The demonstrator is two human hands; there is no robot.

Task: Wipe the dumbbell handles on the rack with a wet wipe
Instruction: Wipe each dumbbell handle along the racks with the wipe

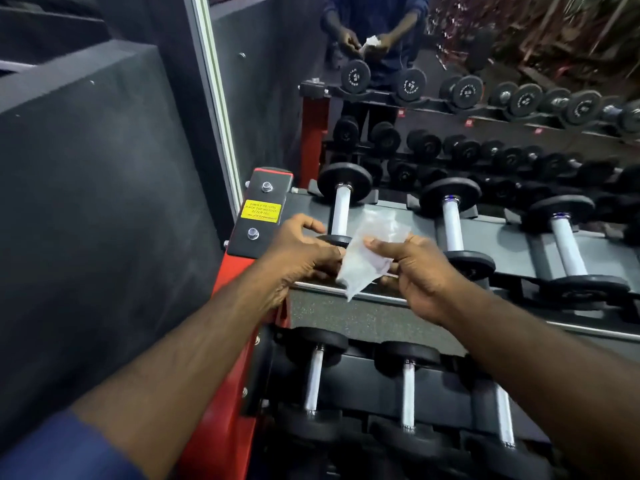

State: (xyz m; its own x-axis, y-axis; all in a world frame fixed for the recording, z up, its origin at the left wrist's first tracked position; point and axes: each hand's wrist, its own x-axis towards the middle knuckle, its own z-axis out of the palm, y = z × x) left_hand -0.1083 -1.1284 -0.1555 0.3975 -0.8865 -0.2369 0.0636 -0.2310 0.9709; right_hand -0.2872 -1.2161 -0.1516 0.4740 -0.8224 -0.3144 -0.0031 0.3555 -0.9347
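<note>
Here the wipe [363, 258] is up in the air over the front edge of the rack [502, 237], top tier, held btwn both hands. L hand [304, 251] pinches its left edge w/ thumb & fingertips, the other fingers loosely curled. R hand [412, 271] grips the right side, thumb on top, fingers curled under. The wipe looks pale, see-through and crumpled, one corner hanging down past the rack's front lip; it touches no dumbbell. Just behind it on the top tier lies the first dumbbell [339, 209], white handle pointing front to back, near plate partly hidden by the L hand. Two more white-handled ones [453, 223] [566, 244] lie further right on the same tier. Lower tier has chrome-handled dumbbells [313, 382] under the arms. A yellow sticker [260, 211] sits on the rack's left end post. A mirror [277, 98] behind the rack shows the rack and both hands w/ the wipe
</note>
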